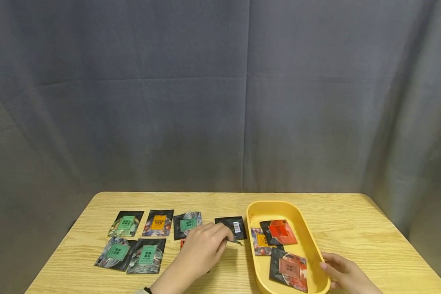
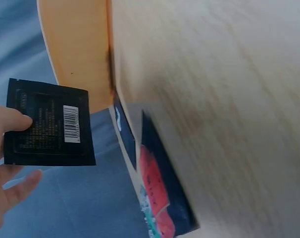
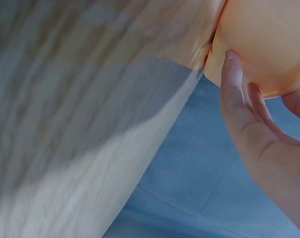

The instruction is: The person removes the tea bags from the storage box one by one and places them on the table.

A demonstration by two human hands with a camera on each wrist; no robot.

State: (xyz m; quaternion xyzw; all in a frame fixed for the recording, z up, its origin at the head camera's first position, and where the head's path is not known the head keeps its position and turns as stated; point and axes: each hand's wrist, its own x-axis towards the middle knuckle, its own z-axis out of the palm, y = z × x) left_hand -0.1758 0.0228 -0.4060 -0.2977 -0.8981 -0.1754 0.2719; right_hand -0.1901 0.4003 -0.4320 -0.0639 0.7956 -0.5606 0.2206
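Note:
My left hand pinches a flat black sachet between thumb and fingers, above the table. In the left wrist view its back shows a white barcode and fine print. From the head only a thin edge of it appears. My right hand grips the near right rim of a yellow tray, thumb over the rim and fingers along the outer wall. Inside the tray lie a red-labelled sachet, an orange-labelled sachet partly under it, and a brownish-red-labelled sachet.
Left of the tray a sachet with a barcode lies back side up. Several sachets with green labels and one orange-labelled sachet lie in two rows on the wooden table. A red-labelled sachet is mostly hidden under my left hand. A grey curtain hangs behind.

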